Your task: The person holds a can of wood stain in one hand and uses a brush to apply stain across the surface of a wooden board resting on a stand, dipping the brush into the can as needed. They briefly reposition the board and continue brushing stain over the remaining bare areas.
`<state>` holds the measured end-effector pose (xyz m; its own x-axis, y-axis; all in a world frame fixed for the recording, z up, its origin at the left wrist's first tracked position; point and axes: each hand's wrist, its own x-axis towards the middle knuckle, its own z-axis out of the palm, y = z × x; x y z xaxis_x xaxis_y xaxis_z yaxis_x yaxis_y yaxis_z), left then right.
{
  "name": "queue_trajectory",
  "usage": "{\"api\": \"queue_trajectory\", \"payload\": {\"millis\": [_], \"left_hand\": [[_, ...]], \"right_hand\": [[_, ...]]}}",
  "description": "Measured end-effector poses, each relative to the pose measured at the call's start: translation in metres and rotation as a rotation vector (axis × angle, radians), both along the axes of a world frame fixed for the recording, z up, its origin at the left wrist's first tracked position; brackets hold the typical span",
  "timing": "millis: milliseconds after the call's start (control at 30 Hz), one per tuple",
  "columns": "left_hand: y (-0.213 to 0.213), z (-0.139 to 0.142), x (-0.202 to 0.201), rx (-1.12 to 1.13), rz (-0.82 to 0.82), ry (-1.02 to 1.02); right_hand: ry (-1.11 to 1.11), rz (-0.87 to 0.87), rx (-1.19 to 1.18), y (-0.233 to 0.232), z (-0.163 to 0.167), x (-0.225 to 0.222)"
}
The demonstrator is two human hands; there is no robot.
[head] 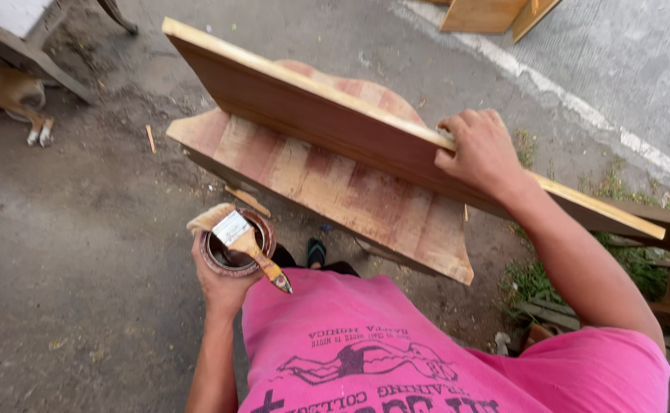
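Board: a long stained plank (327, 126) stands on its edge across the middle of the scene, running from far left to near right, its pale top edge up and its brown face toward the person.
Right hand: the right hand (482, 149) is clamped over the plank's top edge, fingers curled over the far side; it looks like the only thing keeping the plank upright.
Left hand: the left hand (224, 279) is wrapped around a small round can (237, 243) of dark stain, near left, close to the pink shirt (396, 352).
Brush: a flat paintbrush (239, 237) lies across the can's mouth, bristles to the far left, handle poking toward the near right; I cannot tell whether a finger pins it.
Support: a striped, reddish wooden panel (335, 191) lies on the concrete ground (82, 229) just beside the plank, on its near side.
Risk, plank: if the grip slackens, the plank could tip flat, smearing any wet face.
Risk, can: tilted, the can could spill, or the loose brush slide off.
Risk, surroundings: a dog (13, 95) at far left could wander in and jostle things.
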<state>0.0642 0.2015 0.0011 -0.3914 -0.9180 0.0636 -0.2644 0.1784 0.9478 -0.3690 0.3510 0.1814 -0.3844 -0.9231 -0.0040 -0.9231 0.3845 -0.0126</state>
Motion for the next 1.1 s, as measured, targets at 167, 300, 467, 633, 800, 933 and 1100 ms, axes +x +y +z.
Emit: {"api": "queue_trajectory", "payload": {"millis": [167, 300, 467, 633, 800, 933, 1100], "left_hand": [[-0.014, -0.006, -0.008, 0.040, -0.041, 0.095], [-0.032, -0.004, 0.010, 0.115, -0.072, 0.076], [-0.069, -0.003, 0.022, 0.096, -0.048, 0.033], [-0.089, -0.001, 0.026, 0.038, -0.042, -0.012], [-0.092, -0.008, 0.025, 0.103, -0.053, 0.010], [-0.087, -0.010, 0.023, 0.061, -0.064, 0.026], [-0.078, -0.005, 0.014, 0.025, -0.039, 0.035]], "right_hand": [[-0.014, 0.052, 0.030, 0.000, -0.008, -0.015], [-0.063, 0.030, 0.045, -0.001, -0.011, -0.018], [-0.050, 0.075, 0.055, -0.001, -0.009, -0.001], [-0.048, 0.134, 0.047, -0.001, 0.001, 0.028], [-0.112, 0.145, 0.062, 0.001, 0.016, 0.058], [-0.157, 0.176, 0.115, -0.003, 0.025, 0.074], [-0.234, 0.173, 0.165, -0.012, 0.018, 0.058]]}}
